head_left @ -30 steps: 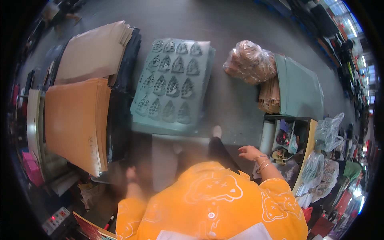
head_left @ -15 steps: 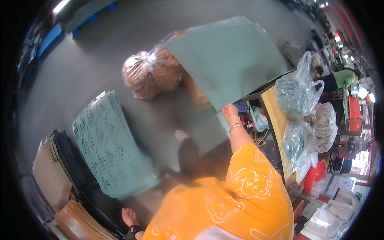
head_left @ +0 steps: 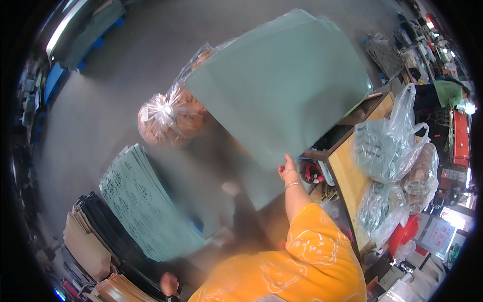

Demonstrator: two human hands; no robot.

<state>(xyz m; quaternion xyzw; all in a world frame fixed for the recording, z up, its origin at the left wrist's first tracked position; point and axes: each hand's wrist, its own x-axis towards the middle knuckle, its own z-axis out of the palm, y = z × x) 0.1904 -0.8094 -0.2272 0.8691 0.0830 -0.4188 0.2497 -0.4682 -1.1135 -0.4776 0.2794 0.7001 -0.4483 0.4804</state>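
A large pale green sheet spreads out in front of me, over a clear plastic bag of brown pieces. My right hand, a bracelet at its wrist, is at the sheet's near edge, fingers closed on it. At the lower left, my left hand hangs low beside a black stack; it looks rounded and blurred, and its fingers cannot be made out. Near it stands a stack of green sheets with cut-out patterns.
At the right is a wooden-topped table bearing clear plastic bags and a red container. Tan sheets stack at the left. A person in a green top is far right; blue pallets lie far left.
My view has shifted, and the large green sheet with my right hand at its edge shows lower. My left hand, its fingers spread before, now looks rounded and sits lower.
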